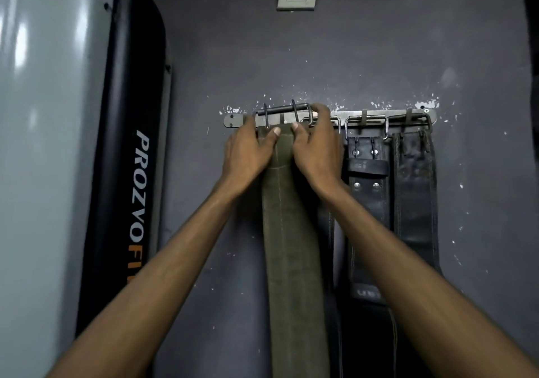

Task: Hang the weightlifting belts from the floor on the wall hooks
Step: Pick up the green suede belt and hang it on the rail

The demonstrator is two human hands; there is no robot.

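- Step in hand: the left hand point(250, 153) and right hand point(316, 147) hold the olive belt point(288, 232) by its top at the hook rail point(233, 121), fingers point(320, 109) curled round its edges and thumbs on the front.
- Next, likely: seat the buckle point(283, 111) on a hook, then let go.
- Black belts point(367, 202) hang just beside, crowding the right hand; a grey machine point(125, 144) stands to the left.

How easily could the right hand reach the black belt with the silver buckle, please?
Probably yes: the black belt hangs right beside the right hand, nothing between, though it grips the green belt.
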